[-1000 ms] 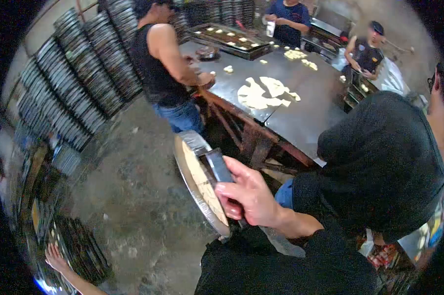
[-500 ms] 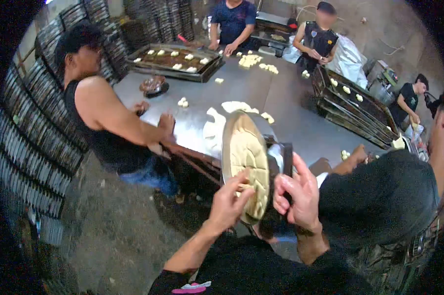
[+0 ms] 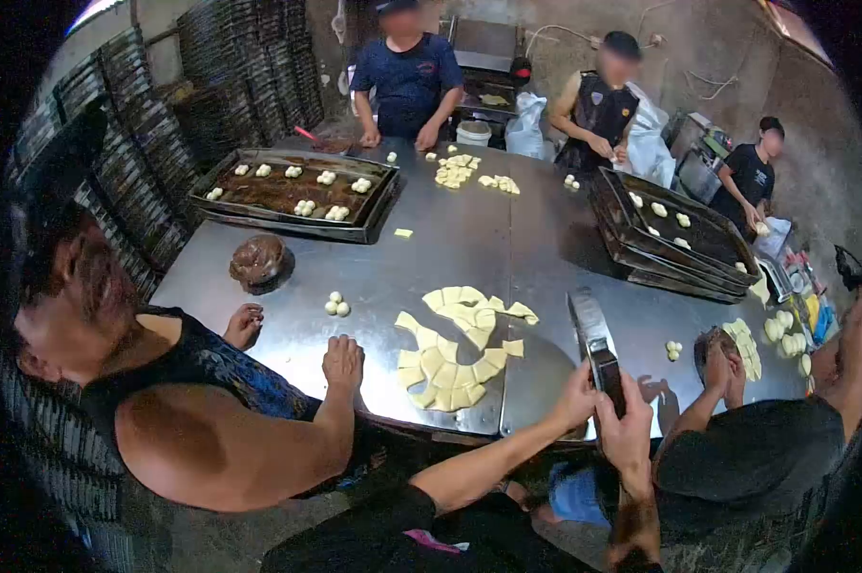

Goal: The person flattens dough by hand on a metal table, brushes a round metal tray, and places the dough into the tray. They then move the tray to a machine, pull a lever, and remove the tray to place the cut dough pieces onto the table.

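My right hand (image 3: 626, 430) is wrapped around the dark handle of a metal tool (image 3: 593, 320), its silver part pointing up and away over the steel table. My left hand (image 3: 574, 399) is closed against the left side of the same handle. The silver part is seen almost edge-on, so its full shape is hidden. Left of my hands, flat pale dough pieces (image 3: 445, 377) lie in a broken ring on the table, with more cut dough (image 3: 469, 310) just behind them.
A co-worker's hand (image 3: 343, 363) rests at the table's (image 3: 536, 248) left edge, near dough balls (image 3: 336, 304) and a brown bowl (image 3: 259, 261). Dough-filled trays (image 3: 288, 196) stand far left, stacked trays (image 3: 679, 229) at right. A person in black (image 3: 746, 430) works close on my right.
The round metal pan with scored dough is no longer facing me; the dough ring on the table is now uncovered. My left hand has left the dough and moved right to the handle.
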### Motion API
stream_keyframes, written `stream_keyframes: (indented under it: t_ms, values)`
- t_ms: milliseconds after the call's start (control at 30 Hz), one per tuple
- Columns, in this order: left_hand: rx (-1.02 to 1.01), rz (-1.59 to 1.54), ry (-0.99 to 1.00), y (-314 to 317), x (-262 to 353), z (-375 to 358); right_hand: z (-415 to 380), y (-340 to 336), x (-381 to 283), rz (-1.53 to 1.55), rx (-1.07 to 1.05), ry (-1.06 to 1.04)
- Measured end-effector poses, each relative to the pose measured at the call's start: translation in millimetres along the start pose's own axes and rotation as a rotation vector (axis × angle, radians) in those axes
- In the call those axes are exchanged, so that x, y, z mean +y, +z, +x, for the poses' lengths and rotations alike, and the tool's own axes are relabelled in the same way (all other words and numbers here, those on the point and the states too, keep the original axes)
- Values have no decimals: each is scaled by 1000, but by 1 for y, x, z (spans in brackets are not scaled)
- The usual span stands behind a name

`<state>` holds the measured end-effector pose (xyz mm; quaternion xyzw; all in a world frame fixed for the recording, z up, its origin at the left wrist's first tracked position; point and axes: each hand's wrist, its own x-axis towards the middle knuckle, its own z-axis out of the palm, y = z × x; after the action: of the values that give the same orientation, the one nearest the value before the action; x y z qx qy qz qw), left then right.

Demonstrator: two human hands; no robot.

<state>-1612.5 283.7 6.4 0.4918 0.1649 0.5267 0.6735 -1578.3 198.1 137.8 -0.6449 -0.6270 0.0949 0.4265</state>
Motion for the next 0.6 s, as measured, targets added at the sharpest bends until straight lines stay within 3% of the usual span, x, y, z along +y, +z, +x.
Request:
stream_keyframes:
  t_ms: [33, 100, 167, 233, 333, 433, 567, 600]
  values:
    - [-1, -188, -111, -6, -7, 6, 3, 7, 4, -25, -51, 104]
    - [-38, 3, -289, -38, -40, 2, -1, 29, 14, -95, -118, 88]
    - [-50, -491, -381, -57, -67, -23, -10, 54, 26, -80, -187, 99]
    - [-57, -686, -624, -104, -132, -39, -21, 81, 39, -122, -236, 74]
    - [141, -800, -753, -120, -103, -72, -45, 112, 67, -98, -353, 153]
    - [165, -635, -765, -146, -175, -101, -68, 122, 93, -153, -473, 249]
    - [275, -261, -863, -142, -111, -88, -63, 127, 96, -78, -453, 220]
    - [188, -183, -824, -142, -105, -86, -62, 125, 95, -69, -444, 214]
